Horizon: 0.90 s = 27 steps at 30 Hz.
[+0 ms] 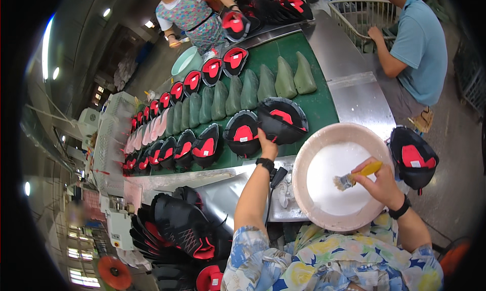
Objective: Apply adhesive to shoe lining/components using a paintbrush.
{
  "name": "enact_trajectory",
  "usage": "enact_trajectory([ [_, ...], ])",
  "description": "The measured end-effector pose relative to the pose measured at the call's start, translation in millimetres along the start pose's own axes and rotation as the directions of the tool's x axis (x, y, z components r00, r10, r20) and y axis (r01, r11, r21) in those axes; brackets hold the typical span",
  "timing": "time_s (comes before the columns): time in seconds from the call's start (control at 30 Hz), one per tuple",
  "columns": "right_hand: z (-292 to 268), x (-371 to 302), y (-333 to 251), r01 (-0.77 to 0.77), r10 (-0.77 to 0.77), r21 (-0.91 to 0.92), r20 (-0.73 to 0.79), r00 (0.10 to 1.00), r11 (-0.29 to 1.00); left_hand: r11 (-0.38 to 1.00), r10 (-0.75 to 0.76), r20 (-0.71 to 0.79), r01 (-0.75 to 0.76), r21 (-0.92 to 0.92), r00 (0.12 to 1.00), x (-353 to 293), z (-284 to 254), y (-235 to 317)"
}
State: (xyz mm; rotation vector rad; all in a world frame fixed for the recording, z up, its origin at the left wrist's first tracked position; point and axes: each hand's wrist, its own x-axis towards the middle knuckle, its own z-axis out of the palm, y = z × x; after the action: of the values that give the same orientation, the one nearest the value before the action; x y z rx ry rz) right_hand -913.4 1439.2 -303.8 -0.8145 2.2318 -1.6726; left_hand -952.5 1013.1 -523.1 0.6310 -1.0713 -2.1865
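Observation:
My left hand (268, 148) grips the near edge of a black shoe upper (295, 133) with a red lining, over the green belt. Just left of it another black and red upper (242, 147) rests on the belt. In my right hand (380, 185) is a paintbrush (372, 168) with a yellow handle, its pale bristles over a wide, pinkish basin (299, 182). White liquid (331, 157) fills much of that basin; whether the bristles touch it I cannot tell. A further upper (417, 169) sits to the right of the basin.
Rows of uppers (206, 147) and green shoe lasts (250, 88) line the belt (318, 106). Stacked uppers (177, 225) lie at lower left. Across the belt, a person (195, 20) holds an upper and a brush; another person (420, 53) is beside a wire cart (362, 15).

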Motion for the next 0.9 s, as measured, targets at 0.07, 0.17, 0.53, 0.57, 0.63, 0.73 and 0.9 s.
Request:
enact_trajectory([
  [0.07,-2,1,7,-0.018,0.019,-0.026,0.027,0.999,0.999,0.865,0.219,0.173,-0.273,0.421,0.960,3,21,-21],
  [0.17,-4,2,14,-0.072,0.073,-0.029,0.027,0.997,0.997,0.669,0.020,0.186,-0.151,0.728,0.982,-1,23,-18],
  [0.53,13,7,23,-0.026,0.015,0.051,0.207,0.978,0.998,-0.235,-0.023,0.389,-0.383,0.893,0.921,-88,-3,164],
  [0.57,13,5,23,-0.025,0.015,0.047,0.202,0.979,0.999,-0.251,-0.038,0.363,-0.361,0.898,0.931,-104,-8,186],
  [0.63,11,2,21,-0.021,0.018,0.013,0.208,0.978,1.000,-0.302,-0.044,0.328,-0.325,0.896,0.944,-136,-14,220],
  [0.73,8,-6,21,-0.053,0.034,0.079,0.230,0.973,0.995,-0.525,0.118,0.503,-0.376,0.764,0.856,-187,-54,278],
  [0.9,4,-15,32,-0.016,0.000,0.082,0.186,0.983,0.997,-0.734,0.226,0.020,0.157,0.661,0.974,-270,-123,343],
])
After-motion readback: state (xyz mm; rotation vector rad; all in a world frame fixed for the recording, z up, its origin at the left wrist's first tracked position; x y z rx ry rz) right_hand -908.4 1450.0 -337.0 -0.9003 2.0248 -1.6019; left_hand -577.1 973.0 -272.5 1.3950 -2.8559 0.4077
